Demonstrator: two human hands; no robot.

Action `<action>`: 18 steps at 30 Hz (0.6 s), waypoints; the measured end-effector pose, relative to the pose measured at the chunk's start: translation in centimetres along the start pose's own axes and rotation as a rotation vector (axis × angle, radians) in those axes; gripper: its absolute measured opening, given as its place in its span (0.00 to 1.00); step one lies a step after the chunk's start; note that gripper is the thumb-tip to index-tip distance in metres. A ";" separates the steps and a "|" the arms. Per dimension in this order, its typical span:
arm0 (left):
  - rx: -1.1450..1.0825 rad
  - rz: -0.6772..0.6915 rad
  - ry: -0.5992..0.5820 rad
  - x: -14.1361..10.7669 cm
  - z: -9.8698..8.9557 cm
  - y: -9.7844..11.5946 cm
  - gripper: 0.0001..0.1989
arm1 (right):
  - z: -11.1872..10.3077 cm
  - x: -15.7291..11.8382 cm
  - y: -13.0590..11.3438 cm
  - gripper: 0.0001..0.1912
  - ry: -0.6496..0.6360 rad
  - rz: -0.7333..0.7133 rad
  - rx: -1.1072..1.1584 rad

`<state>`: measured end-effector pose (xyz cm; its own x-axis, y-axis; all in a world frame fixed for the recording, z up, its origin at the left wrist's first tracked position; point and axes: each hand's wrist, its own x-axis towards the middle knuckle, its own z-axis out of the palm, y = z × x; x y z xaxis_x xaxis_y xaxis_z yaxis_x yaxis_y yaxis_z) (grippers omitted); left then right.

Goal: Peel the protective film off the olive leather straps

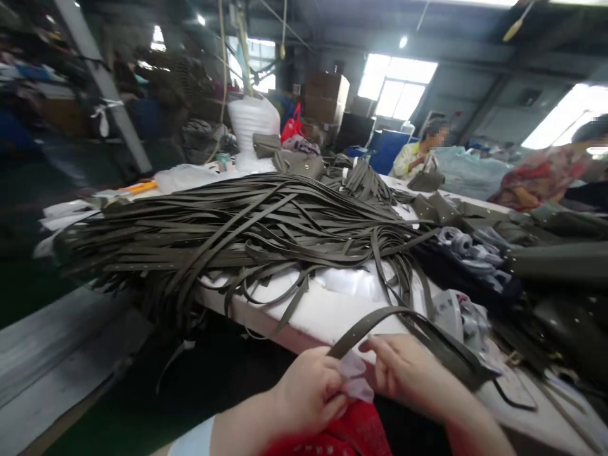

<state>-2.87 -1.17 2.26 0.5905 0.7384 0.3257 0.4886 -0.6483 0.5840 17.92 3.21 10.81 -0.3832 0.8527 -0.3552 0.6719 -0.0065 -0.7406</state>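
Note:
My left hand [316,386] is closed around the end of a dark olive strap [375,320], which arches up and away to the right over the table edge. A thin, whitish translucent piece [355,375] shows between my two hands, against the left fingers. My right hand [399,367] is beside it with its fingers curled and thumb and forefinger close together; what they pinch cannot be made out. Just beyond my hands, a big heap of similar olive straps [266,221] with small metal studs spreads across the white table [327,316].
Several grey-white rolls or rings [468,250] and olive bag-like pieces [560,259] lie on the right. Behind the heap stands a white foam-wrapped roll [254,126]. Two people sit across the table, one in a yellow top [408,158]. A slanted metal post [107,88] rises at left.

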 end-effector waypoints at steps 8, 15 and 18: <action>0.181 0.018 -0.031 0.1 1.2 -0.1 0.08 | 5.1 4.6 1.5 0.21 0.088 -0.130 0.244; -0.213 -0.072 0.111 -0.4 -0.2 -0.8 0.16 | 1.8 4.6 2.0 0.13 0.041 -0.243 0.296; -0.284 -0.094 0.136 -0.2 0.0 -0.8 0.15 | 3.0 4.6 1.7 0.17 0.028 -0.231 0.369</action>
<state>-3.39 -0.76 1.70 0.4508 0.8228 0.3460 0.3268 -0.5129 0.7938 15.36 5.52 6.20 -0.4761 0.8675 -0.1444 0.2969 0.0040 -0.9549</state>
